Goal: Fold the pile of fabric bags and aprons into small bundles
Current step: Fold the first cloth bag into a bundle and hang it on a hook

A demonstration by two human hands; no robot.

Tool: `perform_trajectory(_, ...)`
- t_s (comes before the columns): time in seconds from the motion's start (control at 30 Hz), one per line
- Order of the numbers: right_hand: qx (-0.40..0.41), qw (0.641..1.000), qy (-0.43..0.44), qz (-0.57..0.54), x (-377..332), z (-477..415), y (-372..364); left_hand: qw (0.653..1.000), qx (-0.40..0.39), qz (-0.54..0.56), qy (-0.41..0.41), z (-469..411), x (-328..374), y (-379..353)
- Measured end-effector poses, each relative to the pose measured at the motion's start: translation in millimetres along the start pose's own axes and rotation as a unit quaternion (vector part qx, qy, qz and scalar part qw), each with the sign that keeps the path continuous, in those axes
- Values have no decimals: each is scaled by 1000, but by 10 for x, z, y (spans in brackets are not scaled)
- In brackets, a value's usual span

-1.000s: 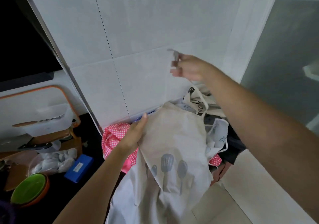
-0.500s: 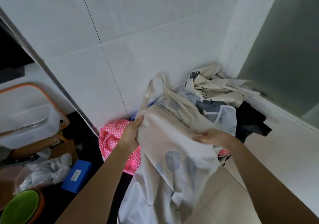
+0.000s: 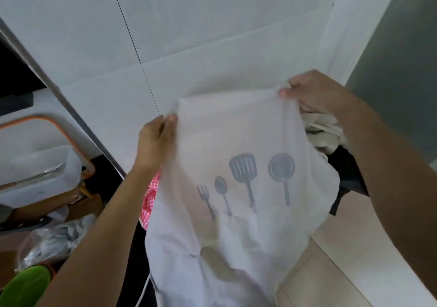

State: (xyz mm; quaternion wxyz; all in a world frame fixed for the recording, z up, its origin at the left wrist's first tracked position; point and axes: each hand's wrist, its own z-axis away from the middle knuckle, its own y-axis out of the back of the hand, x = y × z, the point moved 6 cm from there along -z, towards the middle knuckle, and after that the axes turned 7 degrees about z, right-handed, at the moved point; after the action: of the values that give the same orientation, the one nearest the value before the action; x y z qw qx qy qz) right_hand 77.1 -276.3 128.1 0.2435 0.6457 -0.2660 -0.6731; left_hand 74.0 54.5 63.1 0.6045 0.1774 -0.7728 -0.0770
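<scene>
We hold up one pale cream cloth apron [image 3: 236,188] printed with grey fork, spoon, spatula and pan shapes, spread flat between our two hands in front of the white tiled wall [image 3: 189,35]. Our left hand [image 3: 156,141] has its grip closed on the apron's upper left corner, thumb and fingers pinched tight on the hem. Our right hand [image 3: 312,91] has its grip closed likewise on the upper right corner, held a little higher, so the top edge slopes upward to the right. The body of the apron hangs down toward us, with loose folds at its lower part and a thin white tie cord [image 3: 144,290] trailing from its lower left. Behind it, against the wall at the far edge of the pale tabletop [image 3: 343,271], lies the rest of the pile: a pink-and-white checked cloth [image 3: 149,202] showing just beside the apron's left edge, crumpled beige fabric bags [image 3: 324,129] under our right wrist, and a black cloth [image 3: 347,172] near the tabletop's far right corner. To the left, lower down, we note an orange-rimmed white tray [image 3: 47,146], a clear plastic bag of crumpled white material [image 3: 49,243], and a green bowl [image 3: 26,287] at the bottom left corner of view.
</scene>
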Motion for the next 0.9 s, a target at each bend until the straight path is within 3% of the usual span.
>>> perform_trajectory(0.07,-21,999,-17,-34,-149,-451,-133,992,88,-89,-30,-181,31,103)
perform_trajectory(0.13,-32,999,-38,-16,-98,-823,-412,983,157,-88,-20,-172,-19,102)
perform_trajectory(0.2,-16,999,-41,28,25,-1059,-682,974,179,-121,-72,67,-39,-111)
perform_trajectory(0.23,-11,998,-40,43,81,-1087,-790,971,155,-146,-113,255,-30,-296)
perform_trajectory(0.3,-28,997,-43,64,227,-1095,-1024,969,18,-190,-158,686,-106,-783)
perform_trajectory(0.33,-46,997,-50,48,306,-1067,-1146,962,-83,-231,-118,886,-251,-1007)
perform_trajectory(0.4,-57,997,-56,7,676,-1158,-1319,904,-268,-329,45,1213,-807,-1411)
perform_trajectory(0.47,-42,997,-64,-24,1011,-1136,-1432,857,-359,-345,135,1399,-1238,-1542)
perform_trajectory(0.63,34,963,-109,-243,1530,15,-1213,862,-369,-325,119,1434,-1564,-1644)
perform_trajectory(0.7,104,951,-151,-248,1915,509,-1007,857,-372,-350,64,1397,-1488,-1668)
perform_trajectory(0.8,234,900,-282,-238,2656,1217,-766,844,-372,-380,71,1388,-1437,-1632)
perform_trajectory(0.9,207,891,-366,-175,3229,1598,-780,850,-391,-336,109,1444,-1495,-1610)
